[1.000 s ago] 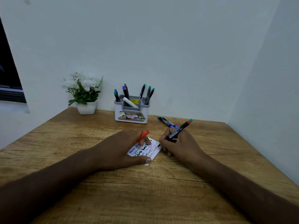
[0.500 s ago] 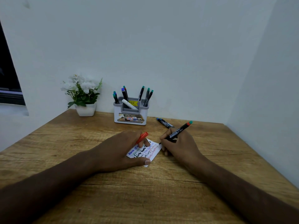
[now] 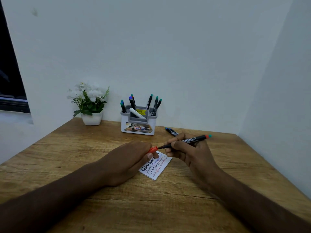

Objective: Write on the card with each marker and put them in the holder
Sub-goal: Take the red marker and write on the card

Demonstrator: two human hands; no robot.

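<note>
Marker [image 3: 186, 140], slim, black-barrelled, is gripped in the right hand [image 3: 188, 152], its tip at the red cap [image 3: 153, 149] pinched by the left hand [image 3: 127, 163], above the scribbled white card [image 3: 158, 167] on the grainy wooden worktop [image 3: 151, 207].

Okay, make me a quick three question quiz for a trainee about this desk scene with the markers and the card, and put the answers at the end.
1. True or false: the right hand holds a marker whose tip points toward the red cap.
2. Which hand holds the red cap? A) the left hand B) the right hand C) neither
3. Fill in: loose markers lie on the table to the ____ of the holder, as the camera sees it.

Key: 1 true. 2 A. 3 right.
</note>
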